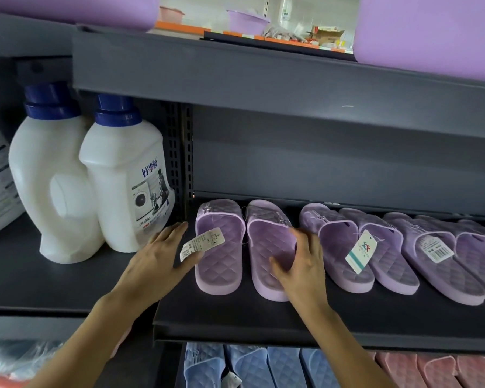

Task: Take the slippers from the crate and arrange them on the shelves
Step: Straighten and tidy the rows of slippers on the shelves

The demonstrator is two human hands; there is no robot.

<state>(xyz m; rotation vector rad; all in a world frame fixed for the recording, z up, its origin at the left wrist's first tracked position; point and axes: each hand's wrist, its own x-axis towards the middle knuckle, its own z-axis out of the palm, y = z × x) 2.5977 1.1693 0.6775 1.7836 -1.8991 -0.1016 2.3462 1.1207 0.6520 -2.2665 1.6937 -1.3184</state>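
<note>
Dark grey shop shelving (235, 326), with blue and pink slippers (286, 368) already filling the lower row. Above, both hands lie flat and loose, gripping nothing: left hand (157, 259) beside the leftmost purple pair (221, 264), right hand (303, 264) on it. The purple row (398, 264) looks nearly done; the crate's out of sight.
</note>
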